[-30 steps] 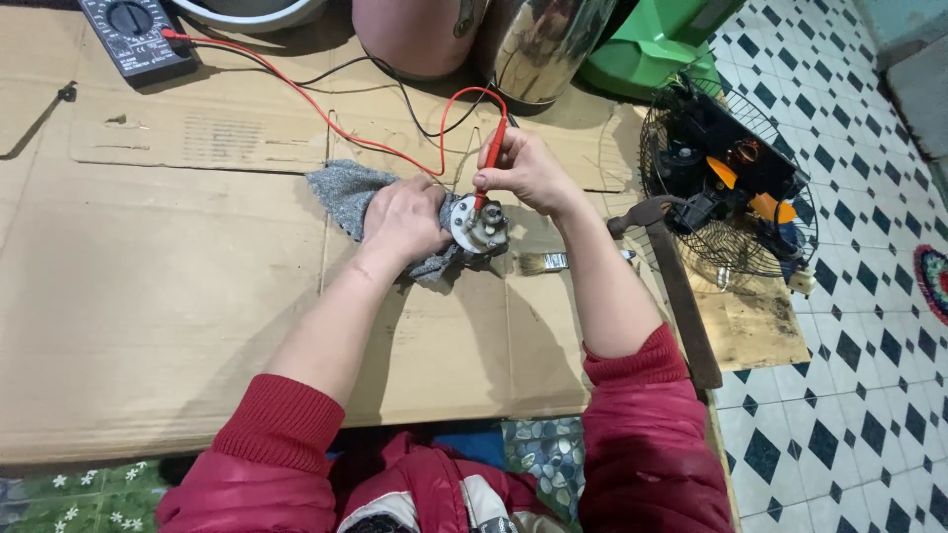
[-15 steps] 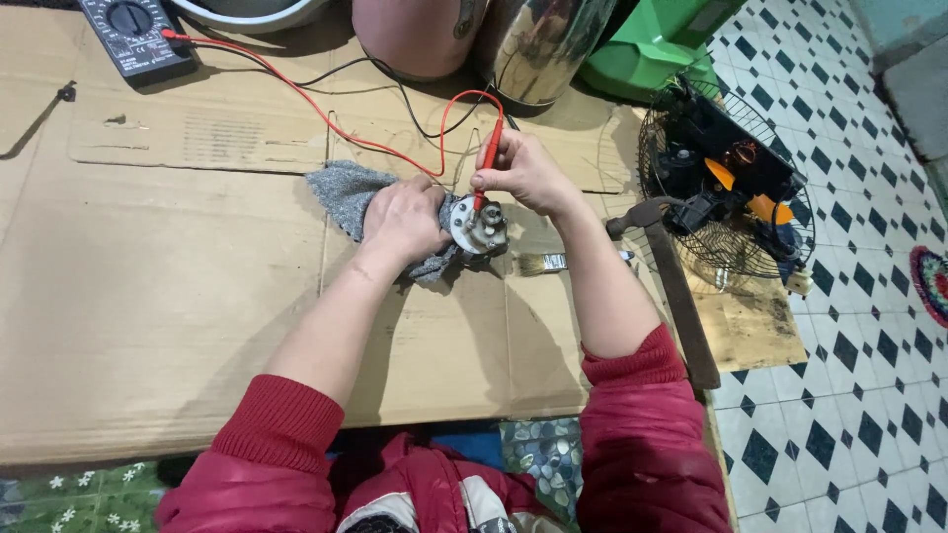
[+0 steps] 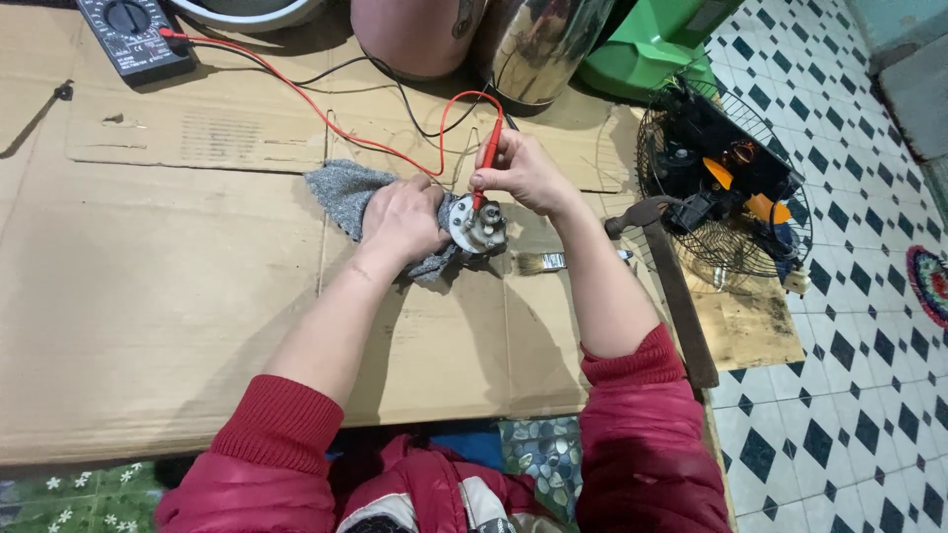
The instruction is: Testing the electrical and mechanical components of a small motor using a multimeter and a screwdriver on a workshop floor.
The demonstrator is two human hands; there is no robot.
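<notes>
My left hand [image 3: 407,219] presses a grey cloth [image 3: 342,193] around a small round metal part [image 3: 479,228] on the cardboard. My right hand [image 3: 525,175] grips a red meter probe [image 3: 486,166], its tip touching the top of that metal part. A red lead [image 3: 326,120] and a black lead [image 3: 400,99] run back across the cardboard to a black multimeter [image 3: 133,33] at the far left corner.
A paintbrush [image 3: 545,262] lies just right of the metal part, with a hammer [image 3: 670,281] beside it. A wire fan guard [image 3: 721,178] holding parts sits on the tiled floor at right. A pink kettle [image 3: 410,35], a steel pot [image 3: 541,44] and a green box [image 3: 647,49] stand behind.
</notes>
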